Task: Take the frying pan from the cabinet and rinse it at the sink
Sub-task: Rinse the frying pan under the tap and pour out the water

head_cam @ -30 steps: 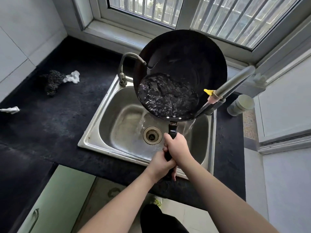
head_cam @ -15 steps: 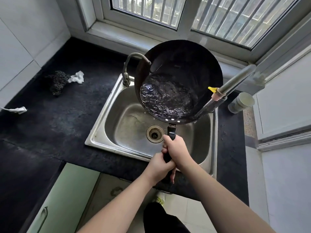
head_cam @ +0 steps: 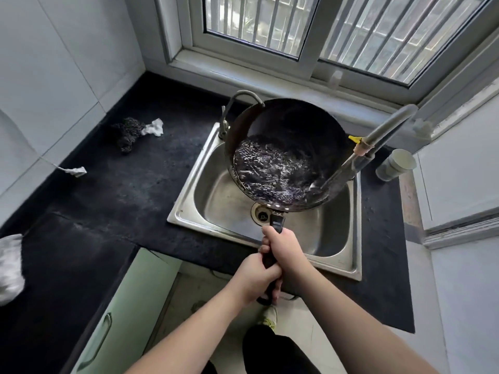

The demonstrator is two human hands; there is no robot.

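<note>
A black frying pan (head_cam: 294, 125) hangs tilted over the steel sink (head_cam: 186, 209), with rippling water pooled in its lower half. Its dark handle runs toward me. My right hand (head_cam: 283, 249) grips the handle nearer the pan. My left hand (head_cam: 253, 279) grips the handle's end just behind it. A curved tap (head_cam: 244, 94) stands at the sink's back left, its spout at the pan's far rim. The sink drain (head_cam: 260, 215) shows below the pan's near edge.
A grey pipe with a yellow valve (head_cam: 356, 139) slants across the pan's right side. A white cup-like cap (head_cam: 397, 164) stands right of the sink. A steel scourer (head_cam: 128, 132) and crumpled tissues (head_cam: 154, 127) lie on the black counter (head_cam: 121, 190). A green cabinet door (head_cam: 121, 314) is below.
The pan has come lower and further over the sink, and its water has spread wider and ripples more. Both hands keep their hold on the handle.
</note>
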